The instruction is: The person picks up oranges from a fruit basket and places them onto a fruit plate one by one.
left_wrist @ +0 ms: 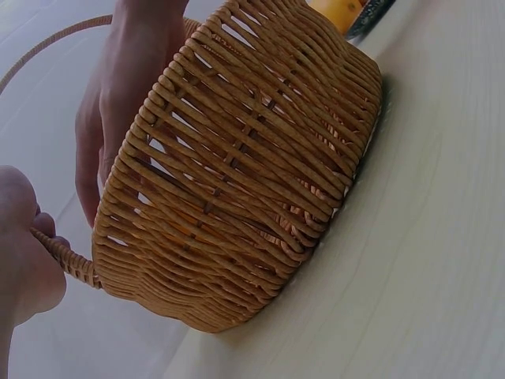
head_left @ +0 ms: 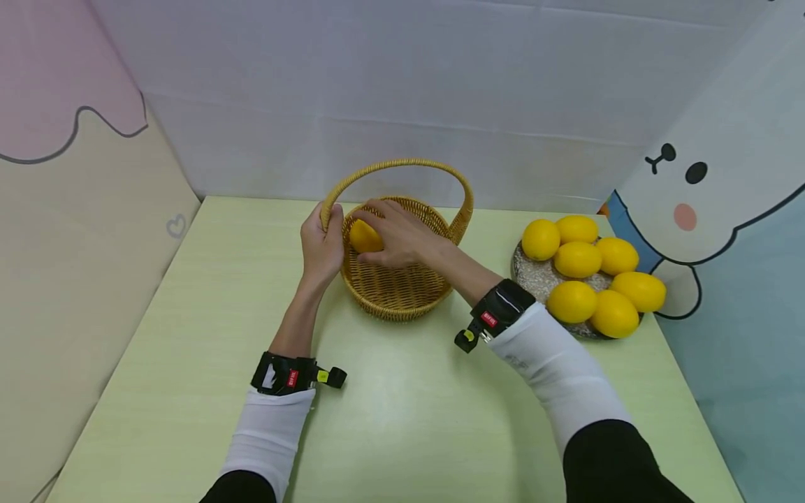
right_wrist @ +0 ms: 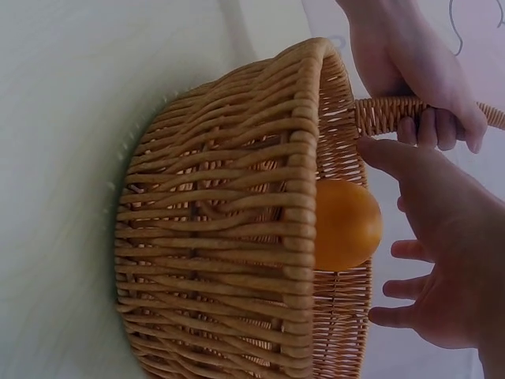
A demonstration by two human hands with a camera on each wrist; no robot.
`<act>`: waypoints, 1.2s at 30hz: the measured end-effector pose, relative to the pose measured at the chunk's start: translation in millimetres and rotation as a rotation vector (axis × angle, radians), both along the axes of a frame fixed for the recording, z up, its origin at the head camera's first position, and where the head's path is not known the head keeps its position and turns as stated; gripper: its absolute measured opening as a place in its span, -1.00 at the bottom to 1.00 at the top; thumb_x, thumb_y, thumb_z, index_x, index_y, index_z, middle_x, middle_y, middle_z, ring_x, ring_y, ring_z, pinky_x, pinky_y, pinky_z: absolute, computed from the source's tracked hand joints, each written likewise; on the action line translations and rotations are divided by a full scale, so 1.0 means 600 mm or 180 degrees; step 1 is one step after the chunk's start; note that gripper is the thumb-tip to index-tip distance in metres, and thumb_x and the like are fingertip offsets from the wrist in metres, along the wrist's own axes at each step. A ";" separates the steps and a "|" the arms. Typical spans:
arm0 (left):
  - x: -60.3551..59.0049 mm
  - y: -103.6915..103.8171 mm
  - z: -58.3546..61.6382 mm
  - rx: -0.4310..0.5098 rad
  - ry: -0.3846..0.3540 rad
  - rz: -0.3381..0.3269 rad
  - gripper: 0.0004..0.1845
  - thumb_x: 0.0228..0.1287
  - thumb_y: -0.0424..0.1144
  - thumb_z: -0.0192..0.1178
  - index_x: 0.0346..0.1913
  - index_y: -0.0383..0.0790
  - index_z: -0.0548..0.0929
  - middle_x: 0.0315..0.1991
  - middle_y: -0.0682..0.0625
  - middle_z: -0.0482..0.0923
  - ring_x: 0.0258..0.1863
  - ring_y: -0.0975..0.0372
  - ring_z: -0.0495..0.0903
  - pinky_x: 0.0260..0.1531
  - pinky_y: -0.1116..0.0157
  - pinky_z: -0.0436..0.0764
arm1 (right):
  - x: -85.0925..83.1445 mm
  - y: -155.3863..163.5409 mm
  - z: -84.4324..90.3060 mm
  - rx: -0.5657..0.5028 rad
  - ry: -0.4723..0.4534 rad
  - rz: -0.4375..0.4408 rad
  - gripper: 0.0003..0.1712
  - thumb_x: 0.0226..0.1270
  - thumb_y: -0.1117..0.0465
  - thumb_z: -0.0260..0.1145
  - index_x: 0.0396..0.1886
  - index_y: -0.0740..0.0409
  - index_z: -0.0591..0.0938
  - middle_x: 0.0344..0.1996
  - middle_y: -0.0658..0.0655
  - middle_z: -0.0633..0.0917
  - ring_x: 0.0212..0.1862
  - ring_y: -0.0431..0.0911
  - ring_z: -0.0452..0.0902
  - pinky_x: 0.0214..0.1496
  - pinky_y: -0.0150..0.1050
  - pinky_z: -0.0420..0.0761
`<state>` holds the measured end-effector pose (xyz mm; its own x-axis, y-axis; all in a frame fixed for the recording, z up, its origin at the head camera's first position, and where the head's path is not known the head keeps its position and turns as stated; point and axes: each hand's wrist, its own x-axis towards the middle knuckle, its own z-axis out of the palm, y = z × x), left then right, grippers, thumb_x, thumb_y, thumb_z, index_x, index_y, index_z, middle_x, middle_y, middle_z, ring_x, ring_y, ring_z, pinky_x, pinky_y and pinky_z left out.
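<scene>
A round wicker basket (head_left: 396, 307) with a tall arched handle (head_left: 402, 163) stands near the table's far edge. The left hand (head_left: 323, 244) grips the handle low on its left side; in the right wrist view its fingers (right_wrist: 427, 129) curl round the wicker. One yellow lemon (head_left: 365, 237) shows inside the basket, against the left part of its wall. Over the basket's opening is the right hand (head_left: 399, 234), with fingers spread around the lemon. A gap separates palm and lemon (right_wrist: 347, 225) in the right wrist view. The left wrist view mostly shows the basket's woven side (left_wrist: 237, 166).
On the table's right side a speckled grey plate (head_left: 534, 279) bears several more lemons (head_left: 577, 260). The pale table (head_left: 402, 419) meets a white backdrop (head_left: 377, 84) behind the basket. Printed panels (head_left: 723, 209) stand at both sides.
</scene>
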<state>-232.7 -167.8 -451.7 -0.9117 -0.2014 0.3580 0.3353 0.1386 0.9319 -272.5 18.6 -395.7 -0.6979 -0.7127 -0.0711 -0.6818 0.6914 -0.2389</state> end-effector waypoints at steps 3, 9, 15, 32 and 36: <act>0.001 0.000 0.001 0.0016 -0.0035 0.0007 -0.62 0.87 -0.10 0.05 -0.32 -0.05 0.40 -0.59 0.15 0.23 -0.67 0.34 0.16 -0.66 0.43 0.11 | -0.003 -0.003 -0.002 0.0008 -0.0036 -0.0043 0.00 0.57 -0.29 0.47 0.80 -0.08 0.31 0.79 0.23 0.25 0.78 0.25 0.21 0.77 0.26 0.39; 0.001 -0.001 0.001 -0.0025 0.0007 0.0020 -0.61 0.87 -0.09 0.05 -0.33 -0.05 0.40 -0.59 0.16 0.22 -0.67 0.35 0.16 -0.65 0.43 0.11 | -0.007 -0.012 -0.006 0.0042 -0.0075 -0.0099 -0.01 0.59 -0.27 0.46 0.81 -0.09 0.28 0.80 0.23 0.22 0.78 0.25 0.20 0.75 0.27 0.42; 0.001 0.000 0.000 -0.0023 0.0041 -0.0010 -0.59 0.87 -0.05 0.03 -0.33 -0.05 0.42 -0.59 0.18 0.22 -0.66 0.38 0.15 -0.65 0.43 0.11 | -0.012 -0.019 -0.015 0.0063 -0.0087 -0.0131 -0.02 0.59 -0.24 0.48 0.80 -0.10 0.29 0.78 0.21 0.23 0.77 0.25 0.22 0.69 0.28 0.49; 0.001 0.003 0.001 -0.0031 0.0038 0.0043 -0.61 0.87 -0.13 0.04 -0.33 -0.06 0.41 -0.59 0.17 0.21 -0.67 0.39 0.13 -0.65 0.44 0.10 | -0.014 -0.026 -0.021 0.0029 -0.0101 -0.0161 -0.06 0.56 -0.15 0.53 0.77 -0.12 0.34 0.74 0.19 0.29 0.69 0.23 0.32 0.60 0.23 0.59; 0.001 0.004 0.002 -0.0004 -0.0034 0.0045 -0.61 0.87 -0.19 0.02 -0.34 -0.06 0.38 -0.59 0.17 0.20 -0.67 0.39 0.13 -0.63 0.45 0.08 | -0.014 -0.026 -0.022 0.0001 -0.0167 -0.0178 -0.07 0.58 -0.10 0.54 0.78 -0.11 0.35 0.74 0.19 0.30 0.65 0.24 0.38 0.57 0.20 0.63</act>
<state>-232.0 -165.1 -450.3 -0.9126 -0.2138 0.3484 0.3232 0.1444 0.9352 -280.8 3.0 -409.0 -0.7319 -0.6727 -0.1088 -0.6286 0.7282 -0.2732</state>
